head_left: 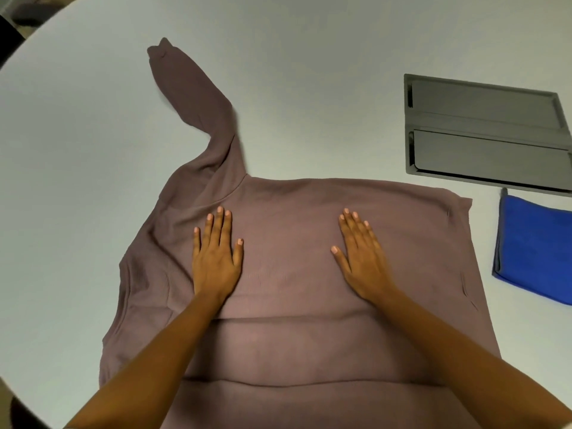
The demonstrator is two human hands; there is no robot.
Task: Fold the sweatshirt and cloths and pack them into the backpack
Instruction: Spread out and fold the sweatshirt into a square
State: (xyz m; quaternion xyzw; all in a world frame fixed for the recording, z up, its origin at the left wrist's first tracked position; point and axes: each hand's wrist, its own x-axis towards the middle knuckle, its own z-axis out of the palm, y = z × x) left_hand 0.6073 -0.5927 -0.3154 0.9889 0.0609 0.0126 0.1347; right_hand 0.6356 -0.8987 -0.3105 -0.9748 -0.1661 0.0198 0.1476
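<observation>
While both palms lie flat on the sweatshirt [294,335], the step in hand looks like smoothing the body before the fold proper, i.e. early in the job. Left hand [216,261] & right hand [360,258] rest palm-down on the upper body, well apart, one either side of the midline. The fingers [220,224] are straight & close together on each hand, thumbs splayed inward, gripping nothing. The sweatshirt is spread on the pale table [77,181], filling the near middle & running off the bottom of view. One sleeve [192,94] sticks out up & away on the left side, bent at the shoulder. The right side shows a straight edge w/ no sleeve visible; tucked in or under, can't tell. Two shallow ridges cross the lower body, so something's prob. folded beneath. A blue cloth [535,249] lies folded at right, just beside the sweatshirt's edge, w/ a dark grey panel [486,131] set in the tabletop beyond it. Backpack not in view. Next move, by my read: the left hand takes the loose sleeve near the cuff & brings it across the body so the left edge matches the right, w/ the right hand pinning the fabric vs. drag. The wrinkles by the left shoulder will likely need another pass.
</observation>
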